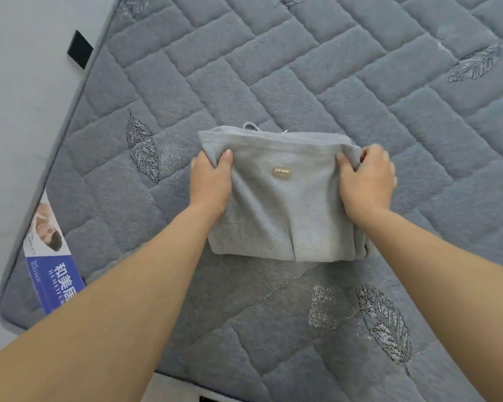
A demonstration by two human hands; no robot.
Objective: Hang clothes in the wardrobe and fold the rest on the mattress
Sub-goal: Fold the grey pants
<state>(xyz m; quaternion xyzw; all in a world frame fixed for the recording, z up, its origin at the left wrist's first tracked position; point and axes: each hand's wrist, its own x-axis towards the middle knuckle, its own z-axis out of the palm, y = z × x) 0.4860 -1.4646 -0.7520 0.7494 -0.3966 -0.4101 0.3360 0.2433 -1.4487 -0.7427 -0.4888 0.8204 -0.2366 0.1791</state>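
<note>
At my far left a blue and white printed label point(53, 256) with Chinese characters lies along the bed's edge. Further up that edge I see a small black tab point(80, 49), set against the pale grey floor point(18, 111).

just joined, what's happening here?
A person is folding a grey garment on a quilted grey mattress. The left hand grips its left edge and the right hand grips its right edge, thumbs on top of the fabric. The garment is already folded into a compact rectangle, with a small oval badge facing up. It lies flat on the mattress. No wardrobe or hangers are in view.
</note>
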